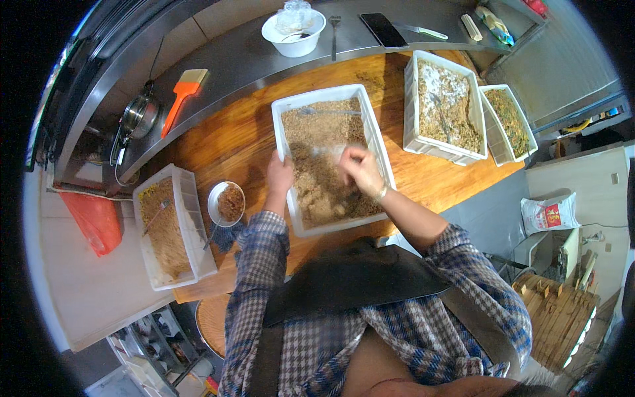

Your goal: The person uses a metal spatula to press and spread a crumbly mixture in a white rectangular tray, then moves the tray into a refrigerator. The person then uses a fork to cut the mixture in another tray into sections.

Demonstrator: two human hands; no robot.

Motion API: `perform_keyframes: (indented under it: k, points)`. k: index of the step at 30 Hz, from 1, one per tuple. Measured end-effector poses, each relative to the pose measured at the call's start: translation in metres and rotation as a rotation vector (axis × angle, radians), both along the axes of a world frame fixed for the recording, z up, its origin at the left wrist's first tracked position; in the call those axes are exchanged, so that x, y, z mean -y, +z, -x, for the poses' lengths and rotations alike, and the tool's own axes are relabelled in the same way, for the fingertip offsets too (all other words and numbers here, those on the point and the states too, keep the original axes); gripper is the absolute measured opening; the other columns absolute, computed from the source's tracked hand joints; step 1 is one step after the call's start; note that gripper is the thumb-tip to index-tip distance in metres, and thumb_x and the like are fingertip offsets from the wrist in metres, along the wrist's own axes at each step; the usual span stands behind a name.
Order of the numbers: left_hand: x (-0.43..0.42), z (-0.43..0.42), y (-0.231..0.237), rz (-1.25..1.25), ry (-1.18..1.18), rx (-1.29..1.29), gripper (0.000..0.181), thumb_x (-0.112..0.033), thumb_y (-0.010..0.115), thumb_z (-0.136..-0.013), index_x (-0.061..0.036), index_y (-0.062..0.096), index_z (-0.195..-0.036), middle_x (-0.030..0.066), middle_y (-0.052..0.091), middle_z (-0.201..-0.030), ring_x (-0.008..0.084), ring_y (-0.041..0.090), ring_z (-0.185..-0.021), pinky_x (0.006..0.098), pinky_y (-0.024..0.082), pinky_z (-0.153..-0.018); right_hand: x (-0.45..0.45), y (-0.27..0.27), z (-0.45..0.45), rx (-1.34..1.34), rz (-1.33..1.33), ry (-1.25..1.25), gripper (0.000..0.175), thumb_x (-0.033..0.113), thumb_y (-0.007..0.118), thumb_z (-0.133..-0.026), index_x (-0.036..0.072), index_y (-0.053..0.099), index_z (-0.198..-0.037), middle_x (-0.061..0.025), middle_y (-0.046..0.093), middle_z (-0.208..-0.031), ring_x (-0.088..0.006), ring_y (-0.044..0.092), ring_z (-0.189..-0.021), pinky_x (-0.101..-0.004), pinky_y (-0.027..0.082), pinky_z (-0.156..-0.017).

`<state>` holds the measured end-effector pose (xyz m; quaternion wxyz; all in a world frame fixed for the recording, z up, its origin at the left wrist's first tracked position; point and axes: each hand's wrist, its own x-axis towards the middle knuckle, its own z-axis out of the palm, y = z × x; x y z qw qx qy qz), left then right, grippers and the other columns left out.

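A white plastic tub (331, 90) full of brown, crumbly filling (322, 124) lies in front of me on the wooden worktop. My left hand (280, 174) grips its left rim, thumb on the inner side. Over the near half of the filling hovers my right hand (361, 171), blurred, with fingers curled downward; whether anything is pinched in them is hidden. Beneath it, the filling is loosened and darker, and a whitish patch (327, 151) shows beside the fingers. At the tub's far end a metal fork (330, 112) rests on the filling.
Right stand a tub of white-dusted filling (441, 94) and a tub of green-orange mix (508, 116). Left are another filling tub (163, 218) and a white bowl (213, 196). The steel shelf (238, 54) holds an orange brush (183, 94), a white bowl (297, 47), a phone (383, 31) and a knife (424, 31).
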<state>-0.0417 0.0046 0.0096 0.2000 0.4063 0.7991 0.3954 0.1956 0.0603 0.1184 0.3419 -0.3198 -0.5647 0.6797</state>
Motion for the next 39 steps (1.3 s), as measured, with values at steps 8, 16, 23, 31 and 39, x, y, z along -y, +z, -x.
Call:
perform_keyframes:
  k: [8,16,23,31,39]
  points:
    - [-0.009,0.002,0.001,0.015,-0.046,-0.029,0.036,-0.023,0.053,-0.093,0.0022,0.054,-0.118,0.0300,0.063,-0.110,0.0468,0.059,-0.104,0.0494,0.047,-0.089,-0.006,-0.046,0.059,0.041,0.207,-0.016,0.024,0.022,0.067,-0.086,0.002,0.062,-0.076,-0.0055,0.058,-0.056,-0.0115,0.051,-0.044,-0.0271,0.039,-0.042]
    - [-0.004,-0.002,0.006,0.083,-0.055,0.006,0.034,-0.024,0.052,-0.094,0.0002,0.055,-0.118,0.0291,0.062,-0.114,0.0458,0.058,-0.107,0.0498,0.046,-0.091,0.043,-0.068,0.028,0.053,-0.204,0.224,0.008,0.010,0.062,-0.085,0.006,0.065,-0.078,-0.0016,0.063,-0.070,-0.0096,0.060,-0.057,-0.0233,0.050,-0.050]
    - [-0.003,-0.006,0.011,0.098,-0.037,0.037,0.038,-0.022,0.053,-0.094,0.0043,0.053,-0.122,0.0298,0.060,-0.118,0.0448,0.057,-0.111,0.0478,0.045,-0.095,0.056,-0.038,-0.033,0.014,-0.176,0.326,0.011,0.007,0.058,-0.083,0.001,0.058,-0.074,-0.0015,0.059,-0.067,-0.0076,0.053,-0.059,-0.0240,0.044,-0.055]
    - [-0.004,-0.005,0.021,0.110,-0.023,0.042,0.036,-0.021,0.052,-0.095,0.0028,0.053,-0.122,0.0295,0.062,-0.115,0.0441,0.058,-0.109,0.0480,0.046,-0.092,0.034,0.007,0.001,-0.189,-0.073,0.161,0.007,0.006,0.060,-0.082,0.003,0.060,-0.076,-0.0013,0.057,-0.065,-0.0079,0.054,-0.057,-0.0246,0.044,-0.051]
    - [-0.002,-0.006,0.015,0.044,-0.019,-0.041,0.032,-0.023,0.052,-0.095,0.0009,0.054,-0.116,0.0293,0.062,-0.111,0.0458,0.058,-0.106,0.0509,0.046,-0.089,0.047,-0.011,-0.020,-0.149,0.139,0.315,0.017,0.012,0.058,-0.086,-0.001,0.058,-0.074,-0.0021,0.056,-0.065,-0.0098,0.054,-0.057,-0.0258,0.046,-0.054]
